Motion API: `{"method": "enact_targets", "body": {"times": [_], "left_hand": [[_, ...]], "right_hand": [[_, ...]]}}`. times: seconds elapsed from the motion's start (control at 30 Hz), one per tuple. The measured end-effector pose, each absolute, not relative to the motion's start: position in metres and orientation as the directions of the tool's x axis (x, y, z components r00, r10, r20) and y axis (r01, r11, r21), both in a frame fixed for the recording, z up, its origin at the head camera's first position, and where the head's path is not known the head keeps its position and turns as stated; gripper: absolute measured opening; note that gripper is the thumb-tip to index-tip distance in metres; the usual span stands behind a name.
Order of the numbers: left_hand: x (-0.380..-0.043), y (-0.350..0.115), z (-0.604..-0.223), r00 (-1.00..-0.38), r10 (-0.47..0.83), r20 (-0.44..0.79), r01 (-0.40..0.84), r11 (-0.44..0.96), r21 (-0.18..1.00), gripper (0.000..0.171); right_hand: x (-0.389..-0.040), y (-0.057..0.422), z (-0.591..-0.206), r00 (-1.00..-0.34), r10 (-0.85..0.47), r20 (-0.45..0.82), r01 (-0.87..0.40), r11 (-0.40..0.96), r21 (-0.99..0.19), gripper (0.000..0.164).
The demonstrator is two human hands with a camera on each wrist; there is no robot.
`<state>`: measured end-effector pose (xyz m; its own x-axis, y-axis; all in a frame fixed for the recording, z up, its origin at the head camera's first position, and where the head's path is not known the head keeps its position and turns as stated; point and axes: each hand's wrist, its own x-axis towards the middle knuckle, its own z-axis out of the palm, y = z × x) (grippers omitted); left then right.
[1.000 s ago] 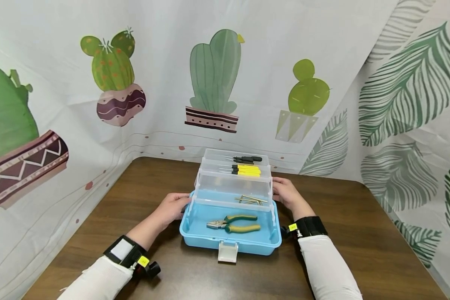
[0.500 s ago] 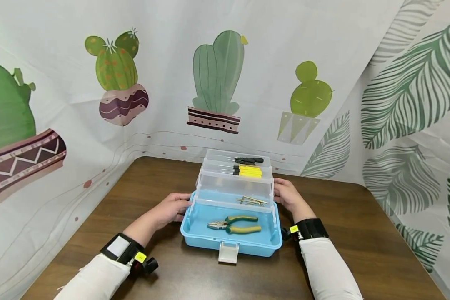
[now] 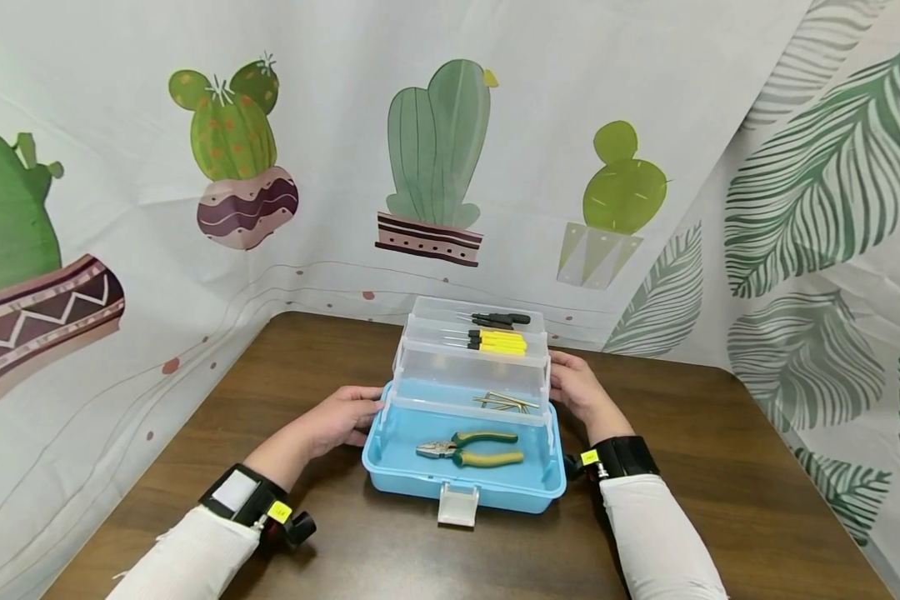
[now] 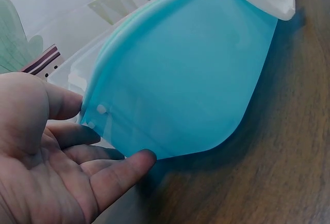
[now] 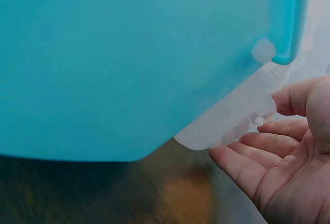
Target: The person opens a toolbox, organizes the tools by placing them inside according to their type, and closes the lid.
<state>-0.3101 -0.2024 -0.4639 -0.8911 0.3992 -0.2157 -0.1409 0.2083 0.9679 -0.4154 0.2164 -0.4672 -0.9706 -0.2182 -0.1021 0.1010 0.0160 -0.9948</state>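
An opened toolbox (image 3: 390,482) with a light blue base and stepped clear trays (image 3: 450,369) stands on the table. Combination pliers (image 3: 468,450) with green and yellow handles lie in the base. My left hand (image 3: 339,421) grips the toolbox at its rear left corner, thumb at the rim and other fingers reaching behind the blue wall (image 4: 180,74). On the opposite side my right hand (image 3: 576,387) holds the edge of a clear plastic part (image 5: 227,118) behind the base, thumb on one side and fingers on the other. The far fingertips are hidden in the head view.
Black-handled screwdrivers (image 3: 501,319) lie in the top tray, yellow-handled screwdrivers (image 3: 498,342) in the one beneath. Brass-coloured hex keys (image 3: 506,402) lie lower down. A white latch (image 3: 457,505) hangs at the front. A cactus-print cloth (image 3: 330,167) hangs behind the brown table (image 3: 720,483).
The left forearm has shifted slightly left, and the head view has moved a little. Both hands stay at the toolbox's sides, and its contents have not moved.
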Motion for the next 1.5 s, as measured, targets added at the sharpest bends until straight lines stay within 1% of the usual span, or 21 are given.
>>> {"method": "enact_targets", "body": {"times": [0.2,0.5,0.7,0.87,1.13,1.5], "left_hand": [[-0.309,-0.201,-0.462,-0.893,0.396,-0.215,-0.140,0.210,0.968,0.046],[-0.307,-0.200,-0.459,-0.899,0.367,-0.239,-0.166,0.220,0.961,0.047],[-0.306,-0.201,-0.458,-0.900,0.362,-0.242,-0.180,0.199,0.963,0.047],[-0.304,-0.199,-0.458,-0.910,0.347,-0.228,-0.162,0.209,0.964,0.045],[-0.306,-0.191,-0.461,-0.942,0.277,-0.192,-0.126,0.237,0.963,0.043],[-0.311,-0.188,-0.465,-0.954,0.248,-0.167,-0.108,0.235,0.966,0.044]], "right_hand": [[-0.414,0.217,-0.464,-0.975,-0.210,-0.073,0.071,0.019,-0.997,0.051],[-0.414,0.217,-0.460,-0.981,-0.190,-0.047,0.039,0.046,-0.998,0.055],[-0.412,0.216,-0.455,-0.983,-0.180,-0.043,0.031,0.065,-0.997,0.059],[-0.410,0.215,-0.452,-0.987,-0.156,-0.041,0.033,0.052,-0.998,0.060],[-0.410,0.214,-0.449,-0.991,-0.131,-0.030,0.027,0.027,-0.999,0.059],[-0.406,0.213,-0.441,-0.992,-0.123,0.016,-0.014,-0.019,-1.000,0.057]]}}
